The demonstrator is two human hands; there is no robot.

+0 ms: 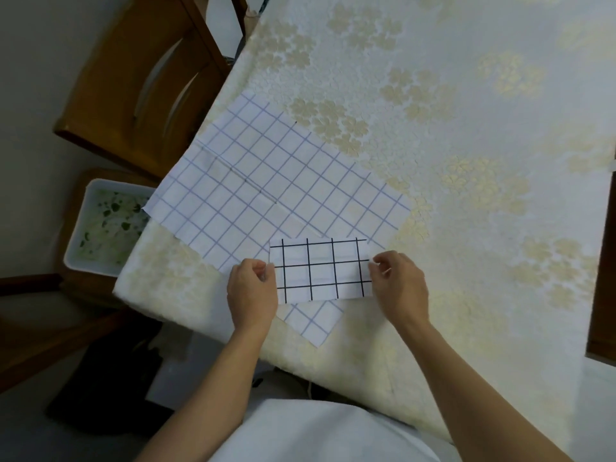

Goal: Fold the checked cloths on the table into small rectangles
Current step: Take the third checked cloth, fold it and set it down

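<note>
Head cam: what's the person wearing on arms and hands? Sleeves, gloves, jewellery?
No gloves, rings, watch or bands show on the left hand or right hand. No sleeves are in view down to the frame edge. The only clothing visible is a white garment at the bottom of the picture.

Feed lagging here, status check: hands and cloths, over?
Left hand, right hand pinch black-checked cloth at its ends. It is folded small, atop flat blue-checked cloth. Nothing blocking.
</note>
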